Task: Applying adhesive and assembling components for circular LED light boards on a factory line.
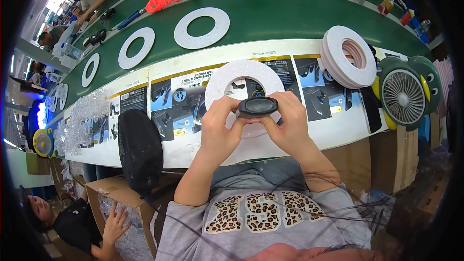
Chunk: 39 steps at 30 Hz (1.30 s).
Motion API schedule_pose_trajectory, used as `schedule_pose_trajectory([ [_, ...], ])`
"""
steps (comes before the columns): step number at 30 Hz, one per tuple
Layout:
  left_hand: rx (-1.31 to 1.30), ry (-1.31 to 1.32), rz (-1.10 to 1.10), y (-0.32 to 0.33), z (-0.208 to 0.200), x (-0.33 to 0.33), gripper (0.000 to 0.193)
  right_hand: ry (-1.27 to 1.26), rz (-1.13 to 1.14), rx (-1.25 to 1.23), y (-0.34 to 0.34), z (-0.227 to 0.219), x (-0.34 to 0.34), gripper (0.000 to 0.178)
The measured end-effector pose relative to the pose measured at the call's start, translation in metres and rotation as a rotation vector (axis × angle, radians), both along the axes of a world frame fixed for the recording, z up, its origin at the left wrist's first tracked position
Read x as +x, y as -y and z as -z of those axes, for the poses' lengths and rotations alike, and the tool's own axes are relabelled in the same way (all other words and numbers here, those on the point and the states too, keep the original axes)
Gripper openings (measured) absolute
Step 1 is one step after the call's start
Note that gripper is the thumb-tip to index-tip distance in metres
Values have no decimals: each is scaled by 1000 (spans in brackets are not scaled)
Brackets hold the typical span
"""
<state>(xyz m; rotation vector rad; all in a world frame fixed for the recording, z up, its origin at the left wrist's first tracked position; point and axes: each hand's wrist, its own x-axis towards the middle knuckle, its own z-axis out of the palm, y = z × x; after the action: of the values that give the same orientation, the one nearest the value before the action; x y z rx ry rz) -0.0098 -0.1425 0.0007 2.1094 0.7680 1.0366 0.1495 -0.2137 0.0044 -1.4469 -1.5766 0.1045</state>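
Note:
Both of my hands hold a small black oval object (pixel 258 107), raised in front of me. Its exact kind is not clear. My left hand (pixel 220 126) grips its left end and my right hand (pixel 291 122) its right end, thumbs meeting underneath. Below and beyond it a white speckled flat ring (pixel 220 81) lies on the printed sheets (pixel 181 99) covering the bench, partly hidden by my hands. To the right stands a stack of similar pale rings (pixel 334 60).
Flat rings (pixel 181 34) lie along the green belt (pixel 270 14). Right sits a green fan (pixel 405 95) beside a dark flat slab (pixel 371 111). Left are clear plastic pieces (pixel 87 113), a black mesh backrest (pixel 140 145) and a cardboard box (pixel 113 186), with a co-worker's hand (pixel 116 222) at it.

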Motion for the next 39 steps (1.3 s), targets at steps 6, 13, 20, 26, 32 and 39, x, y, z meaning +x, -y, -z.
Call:
schedule_pose_trajectory([
  [6, 13, 12, -24, -1, 3, -2, 22, -6, -6, 21, -4, 6, -3, 25],
  [13, -21, -8, -13, -1, 1, -4, 23, 6, -13, -10, -2, 0, -2, 27],
  [20, 33, -75, 10, 8, -8, -17, 30, -21, -51, -22, 8, -4, -7, 28],
  [26, -27, -51, 21, 14, -3, -21, 29, -8, -101, -78, 12, -1, -9, 31],
  [32, -22, -5, -1, 15, 2, -19, 25, -18, -62, 0, 11, 2, -13, 23],
  [39, -35, 7, -14, 16, 2, -18, 24, -25, -60, 2, 10, 0, -15, 23],
])
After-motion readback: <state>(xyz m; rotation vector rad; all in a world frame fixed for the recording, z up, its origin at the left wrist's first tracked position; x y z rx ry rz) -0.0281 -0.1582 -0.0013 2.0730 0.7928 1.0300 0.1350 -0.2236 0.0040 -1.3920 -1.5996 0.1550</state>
